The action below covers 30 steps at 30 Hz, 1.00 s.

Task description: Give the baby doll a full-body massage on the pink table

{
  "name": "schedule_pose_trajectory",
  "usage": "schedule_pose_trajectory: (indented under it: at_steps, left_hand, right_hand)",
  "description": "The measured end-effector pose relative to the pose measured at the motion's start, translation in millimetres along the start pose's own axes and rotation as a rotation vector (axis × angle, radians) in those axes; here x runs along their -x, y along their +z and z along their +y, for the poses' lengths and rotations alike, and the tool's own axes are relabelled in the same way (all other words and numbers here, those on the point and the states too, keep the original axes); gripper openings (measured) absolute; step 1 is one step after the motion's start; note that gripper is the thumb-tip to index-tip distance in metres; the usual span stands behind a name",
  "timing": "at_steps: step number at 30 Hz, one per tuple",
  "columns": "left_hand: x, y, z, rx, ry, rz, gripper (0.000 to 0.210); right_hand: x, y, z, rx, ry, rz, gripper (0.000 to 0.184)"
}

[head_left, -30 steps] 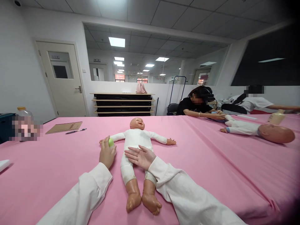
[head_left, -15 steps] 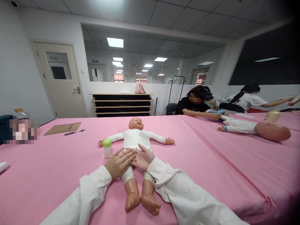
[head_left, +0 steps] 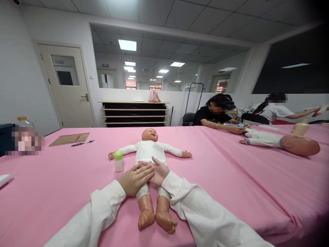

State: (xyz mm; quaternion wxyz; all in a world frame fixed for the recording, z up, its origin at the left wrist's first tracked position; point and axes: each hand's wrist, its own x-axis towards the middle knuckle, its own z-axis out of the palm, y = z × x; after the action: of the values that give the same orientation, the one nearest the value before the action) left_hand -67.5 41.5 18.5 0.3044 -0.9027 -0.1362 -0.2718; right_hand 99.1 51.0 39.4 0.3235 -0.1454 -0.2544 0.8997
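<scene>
A baby doll [head_left: 151, 151] in a white top lies on its back on the pink-covered table, head away from me, arms spread. Above its hips, my left hand [head_left: 135, 177] rests flat, fingers stretched, across the palm of my right hand [head_left: 157, 171]. That right palm faces up with the thumb apart, and its fingers are partly covered by the left hand. I see no object between the palms. Just beyond my left hand stands a small bottle [head_left: 118, 162] with a green cap, beside the doll's arm.
A brown notebook [head_left: 69, 139] and a pen [head_left: 82, 143] lie at the far left, near a large clear bottle [head_left: 25, 125]. At right, a co-worker [head_left: 216, 113] handles another doll [head_left: 280, 141]; a pale yellow bottle [head_left: 300, 127] stands behind it. A second person [head_left: 275, 109] sits farther right.
My left hand has slid slightly right, farther over my right palm. The right hand and the doll stay nearly in place; the view has shifted slightly.
</scene>
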Motion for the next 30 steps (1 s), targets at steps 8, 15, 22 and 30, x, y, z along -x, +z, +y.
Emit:
schedule_pose_trajectory:
  at_steps: [8, 15, 22, 30]
  left_hand:
    - [-0.5, 0.3, 2.1, -0.013, -0.033, 0.019, 0.040]
    - [-3.5, 0.8, 3.2, -0.025, -0.062, 0.034, 0.037]
    - [3.0, -5.8, 4.2, -0.005, -0.135, 0.249, 0.025]
    - [-44.8, 14.1, -38.7, 0.265, -0.871, 0.236, 0.024]
  right_hand:
    - [-0.6, 1.9, 0.6, 0.009, -0.004, -0.005, 0.060]
    - [-2.1, -1.9, -0.8, -0.013, 0.003, 0.001, 0.056]
    - [1.1, -7.7, -5.3, 0.108, 0.010, -0.027, 0.045]
    - [-12.9, 0.1, -95.5, 0.604, -0.295, 0.214, 0.022]
